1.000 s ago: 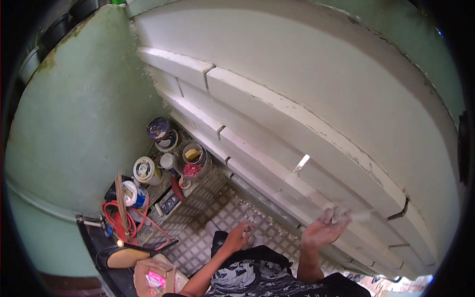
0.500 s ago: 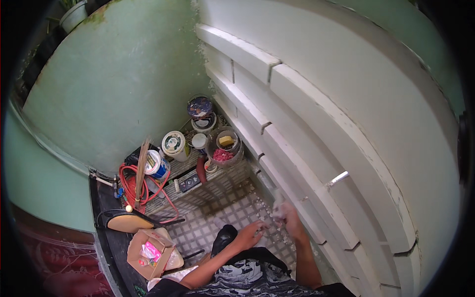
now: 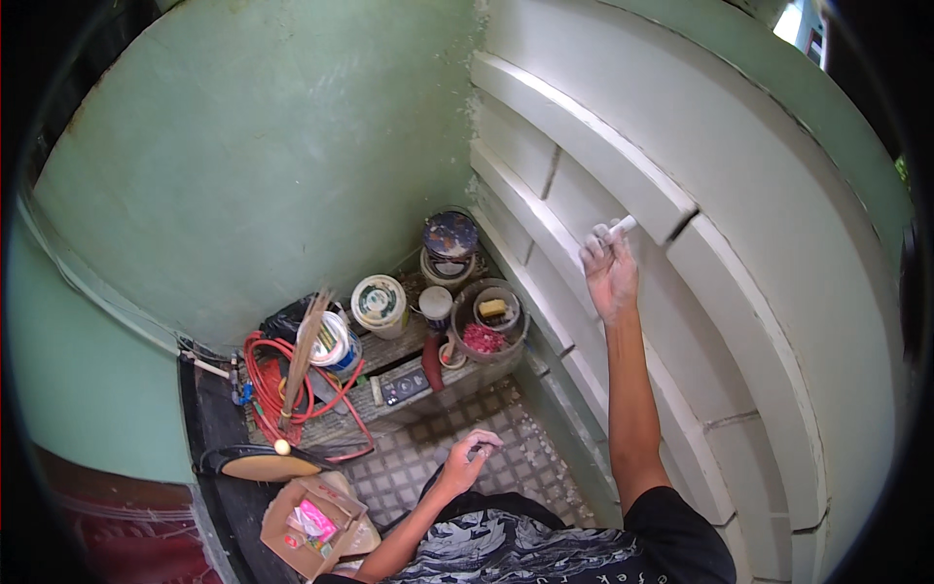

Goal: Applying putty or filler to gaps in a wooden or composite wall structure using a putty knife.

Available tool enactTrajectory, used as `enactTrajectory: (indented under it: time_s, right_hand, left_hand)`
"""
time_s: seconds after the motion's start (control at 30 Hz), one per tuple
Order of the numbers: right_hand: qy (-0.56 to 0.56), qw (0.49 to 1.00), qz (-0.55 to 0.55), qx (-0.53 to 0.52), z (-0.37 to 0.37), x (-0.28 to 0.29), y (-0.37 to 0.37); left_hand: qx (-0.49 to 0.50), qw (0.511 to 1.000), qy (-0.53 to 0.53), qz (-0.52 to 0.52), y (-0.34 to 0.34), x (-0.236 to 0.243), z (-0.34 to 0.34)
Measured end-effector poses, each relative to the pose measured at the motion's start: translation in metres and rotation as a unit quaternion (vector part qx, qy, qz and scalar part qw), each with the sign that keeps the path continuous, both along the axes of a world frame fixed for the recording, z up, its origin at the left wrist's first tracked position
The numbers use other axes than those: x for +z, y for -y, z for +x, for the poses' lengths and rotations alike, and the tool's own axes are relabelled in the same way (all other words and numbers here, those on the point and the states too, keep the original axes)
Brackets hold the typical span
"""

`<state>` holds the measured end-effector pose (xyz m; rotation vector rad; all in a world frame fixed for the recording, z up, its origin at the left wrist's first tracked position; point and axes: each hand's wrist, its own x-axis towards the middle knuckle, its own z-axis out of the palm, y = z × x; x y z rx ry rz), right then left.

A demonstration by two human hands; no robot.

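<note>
My right hand (image 3: 608, 268), dusted white, is raised along the white stepped wall with its fingers closed round a small white stick (image 3: 624, 225), just below a gap in the upper ledge (image 3: 584, 122). My left hand (image 3: 467, 457) hangs lower, over the grid-patterned tile floor (image 3: 396, 457), its fingers curled together and pale with dust; what they hold, if anything, I cannot make out.
A cluttered ledge at the green wall (image 3: 263, 146) holds lidded buckets (image 3: 379, 304), a tub (image 3: 516, 326) with a yellow sponge (image 3: 493, 308), a red hose (image 3: 263, 384) and twig broom (image 3: 302, 360). An open cardboard box (image 3: 282, 535) lies lower left.
My right hand has dropped and then risen higher along the white wall, the white stick now clearly showing in it. My left hand stays low. The view has swung, shifting the wall corner rightward.
</note>
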<state>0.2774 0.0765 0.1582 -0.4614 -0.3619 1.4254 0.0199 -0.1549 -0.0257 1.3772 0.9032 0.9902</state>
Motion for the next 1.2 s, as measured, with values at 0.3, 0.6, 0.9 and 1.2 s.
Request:
enactTrajectory:
  time_s: [0.3, 0.6, 0.9, 1.2]
  right_hand:
    - [0.122, 0.986, -0.060, -0.099, -0.005, -0.045, -0.043]
    - [0.162, 0.978, 0.057, 0.122, -0.038, -0.006, -0.046]
    - [0.250, 0.926, 0.166, 0.230, -0.051, 0.023, -0.102]
    - [0.151, 0.987, -0.040, 0.035, -0.049, -0.005, -0.208]
  left_hand:
    - [0.059, 0.998, -0.012, 0.001, -0.046, 0.003, -0.071]
    - [0.080, 0.996, -0.040, 0.023, -0.072, -0.006, -0.095]
    - [0.171, 0.983, 0.046, -0.041, -0.102, 0.007, -0.064]
    - [0.155, 0.988, 0.018, 0.017, -0.136, 0.017, -0.037]
